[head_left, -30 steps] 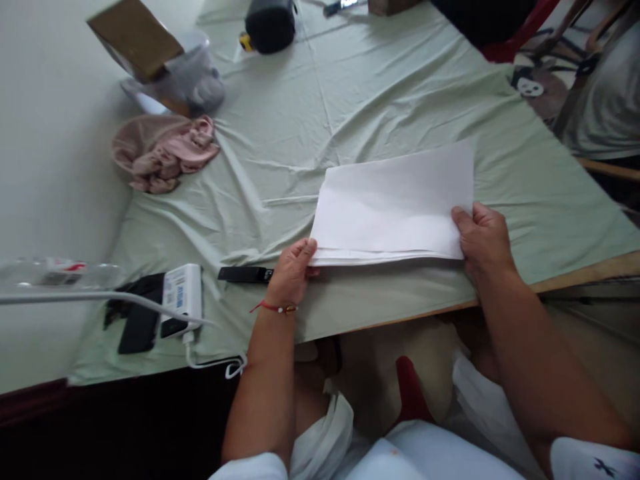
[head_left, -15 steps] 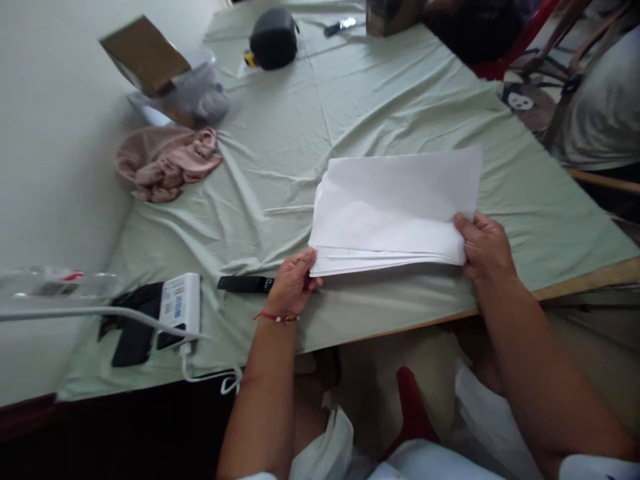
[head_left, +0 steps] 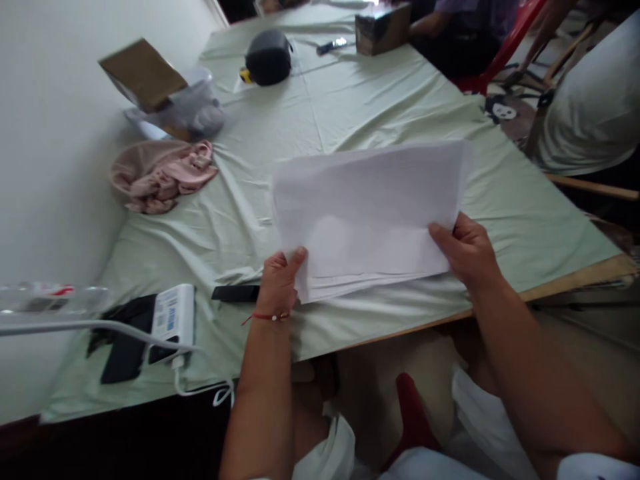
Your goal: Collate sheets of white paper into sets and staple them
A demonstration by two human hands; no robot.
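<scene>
Squarely between two bare hands, a stack of white sheets (head_left: pixel 370 207) spans the centre of the frame above a table (head_left: pixel 525 207) draped in wrinkled pale green cloth. The stack's long axis runs left to right, tipped slightly upward toward the right, and its body stretches away from the person, up the frame from both grips. Neither hand is nearer, as both are already on the paper: the left hand (head_left: pixel 280 280) pinches the lower left corner, thumb on top, while the right hand (head_left: pixel 467 250), a little higher in the frame, clasps the right side near its lower corner, thumb also on top. The fingers beneath are mostly hidden. The top sheet looks blank, greyish in shade with a paler patch left of centre, and the lower edges sit out of line, several layers showing in a thin fan toward the lower left. Whether the far edge touches the cloth cannot be told. Just left of the left hand lies a slim black object (head_left: pixel 234 293); a crumpled pink cloth (head_left: pixel 170 177) sits farther off, at upper left.
</scene>
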